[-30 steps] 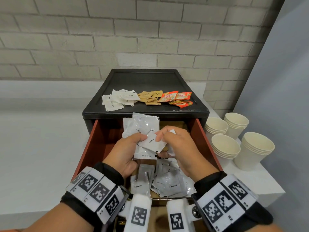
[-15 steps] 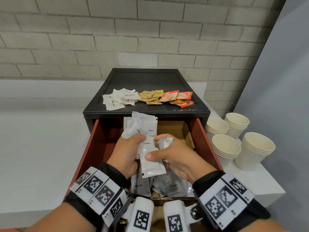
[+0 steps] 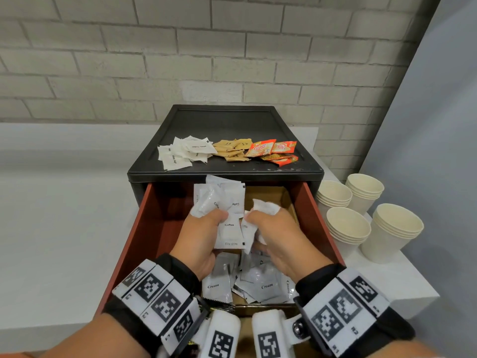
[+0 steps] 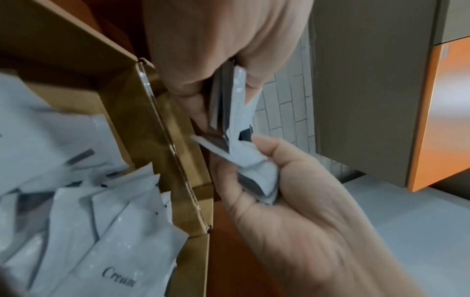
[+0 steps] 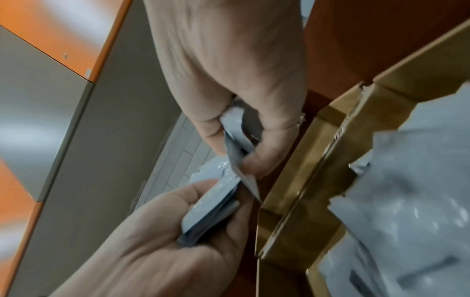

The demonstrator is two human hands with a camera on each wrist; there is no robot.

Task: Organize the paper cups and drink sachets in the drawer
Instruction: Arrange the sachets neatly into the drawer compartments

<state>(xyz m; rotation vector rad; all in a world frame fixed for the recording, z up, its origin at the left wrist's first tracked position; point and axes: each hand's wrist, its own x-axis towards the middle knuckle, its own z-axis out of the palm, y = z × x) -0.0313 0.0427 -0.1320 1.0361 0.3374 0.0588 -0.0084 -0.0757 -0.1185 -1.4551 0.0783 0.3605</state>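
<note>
We're fanning light, slippery coffee sachets [image 3: 229,226] over the drawer [image 3: 318,223], left hand [image 3: 200,237] and right hand [image 3: 277,236] fingers pinching the edges.

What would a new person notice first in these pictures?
First, the two hands, left hand and right hand, meeting over the open drawer, each gripping white coffee sachets. Next, three sorted sachet piles on the black cabinet top, and paper cup stacks standing to the right.

The white counter [image 3: 64,228] carries the black drawer unit [image 3: 224,174] beyond the fingers and four paper cup stacks [image 3: 347,228] to their right.
</note>
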